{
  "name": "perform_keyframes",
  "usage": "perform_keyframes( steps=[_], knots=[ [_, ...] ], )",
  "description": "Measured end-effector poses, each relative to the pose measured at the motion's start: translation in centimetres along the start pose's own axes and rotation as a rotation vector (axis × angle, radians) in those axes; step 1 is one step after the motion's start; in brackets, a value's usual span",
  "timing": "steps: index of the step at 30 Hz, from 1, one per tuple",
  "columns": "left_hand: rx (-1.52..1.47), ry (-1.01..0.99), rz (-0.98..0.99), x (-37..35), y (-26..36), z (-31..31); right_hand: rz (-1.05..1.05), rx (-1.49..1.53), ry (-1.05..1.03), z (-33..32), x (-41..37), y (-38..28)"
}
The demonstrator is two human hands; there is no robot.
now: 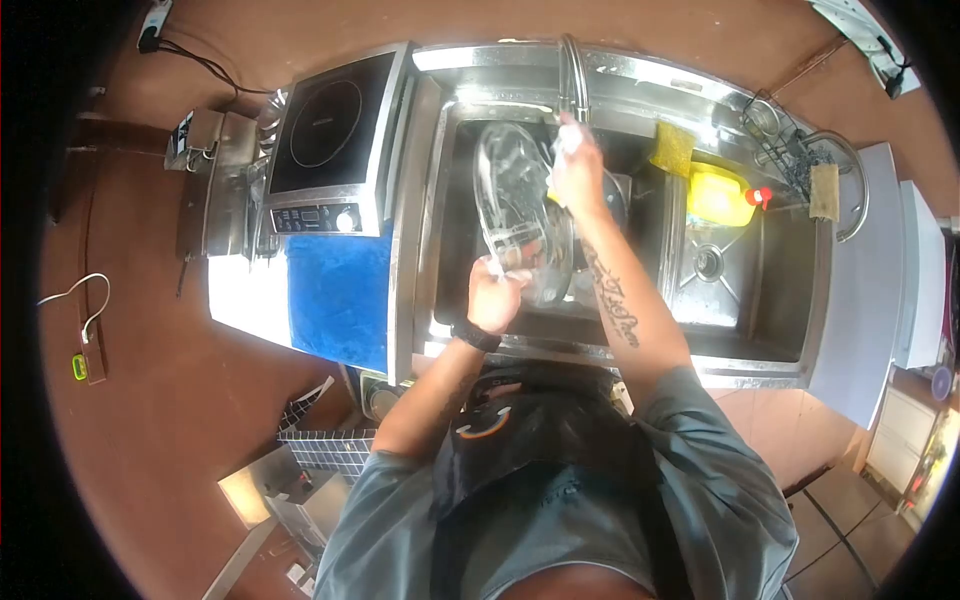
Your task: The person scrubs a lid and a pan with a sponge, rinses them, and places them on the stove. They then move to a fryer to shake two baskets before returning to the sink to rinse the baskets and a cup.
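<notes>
Head view, centre of the frame: the left hand (492, 300) was closed at the near end of a clear, elongated container (503, 185), with whitish foam on its fingers. The right hand (580, 170), above and to the right, had its fingers bent together near the container's far half. White foam clung to it, and a bit of yellow (553, 192) showed beside it; blur hid whether the fingers were clamped on anything.

The container lay tilted between the hands, its body running from the left hand up past the left side of the right hand. Its wall looked wet, with pale streaks. Judging by that foam, the soaping looked well under way; rinsing and setting down were left, as the container was in hand over the sink (428, 190). No running water could be made out at the tap (576, 80) just above the right hand. A dark round item (615, 205) sat partly hidden behind the right forearm.

Farther out, a yellow sponge (672, 148) rested at the upper part of the divider. In the right basin, a yellow bottle (718, 195) with a red cap (760, 197) lay above the drain (708, 262). A wire rack (775, 135) stood at upper right. Toward upper left was a black hob (325, 125), with a blue cloth (338, 290) below it on the bench (245, 295).
</notes>
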State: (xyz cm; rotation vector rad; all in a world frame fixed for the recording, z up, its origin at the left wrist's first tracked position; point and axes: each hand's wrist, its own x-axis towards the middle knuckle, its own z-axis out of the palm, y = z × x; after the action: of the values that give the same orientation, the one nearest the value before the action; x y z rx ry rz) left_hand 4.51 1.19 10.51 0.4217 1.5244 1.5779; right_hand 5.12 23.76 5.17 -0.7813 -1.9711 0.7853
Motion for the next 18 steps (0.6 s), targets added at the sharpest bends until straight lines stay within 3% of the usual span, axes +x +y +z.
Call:
perform_keyframes(
  steps=[2,3,4,6,7,9,12,14,15,16,18],
  knots=[
    [0.086,-0.018,-0.047,-0.3,0.0,-1.2,0.483,0.331,-0.293,0.2,2.1,2.7],
    [0.109,-0.109,-0.071,-0.1,-0.6,-2.4,0.439,0.472,-0.032,-0.3,2.5,0.4],
    [0.131,-0.202,-0.096,0.0,-0.4,-3.1,0.440,0.471,-0.035,-0.3,2.1,0.8],
    [0.035,-0.180,-0.153,0.5,0.3,-4.4,0.418,0.588,-0.437,-0.7,1.7,1.7],
    [-0.055,-0.148,-0.099,0.6,0.8,-4.8,0.427,0.308,-0.642,-2.0,1.4,1.3],
    [-0.166,-0.042,-0.064,1.1,2.0,-5.6,0.431,0.224,-0.758,-3.1,0.7,0.6],
    [-0.218,-0.122,-0.165,1.7,2.8,-7.0,0.399,0.175,-0.904,-2.7,-0.2,3.5],
    [-0.303,-0.064,-0.169,1.7,3.6,-6.6,0.656,0.873,-0.416,-2.1,-1.2,4.7],
    [-0.357,-0.054,-0.142,2.0,3.2,-6.5,0.857,0.883,-0.124,-0.8,-1.4,5.1],
    [-0.353,-0.063,-0.135,2.5,2.8,-6.5,0.881,0.920,-0.058,0.6,-1.9,4.9],
    [-0.606,-0.045,-0.068,2.7,1.3,-6.3,0.652,0.831,-0.042,2.7,-5.2,5.3]
  ],
)
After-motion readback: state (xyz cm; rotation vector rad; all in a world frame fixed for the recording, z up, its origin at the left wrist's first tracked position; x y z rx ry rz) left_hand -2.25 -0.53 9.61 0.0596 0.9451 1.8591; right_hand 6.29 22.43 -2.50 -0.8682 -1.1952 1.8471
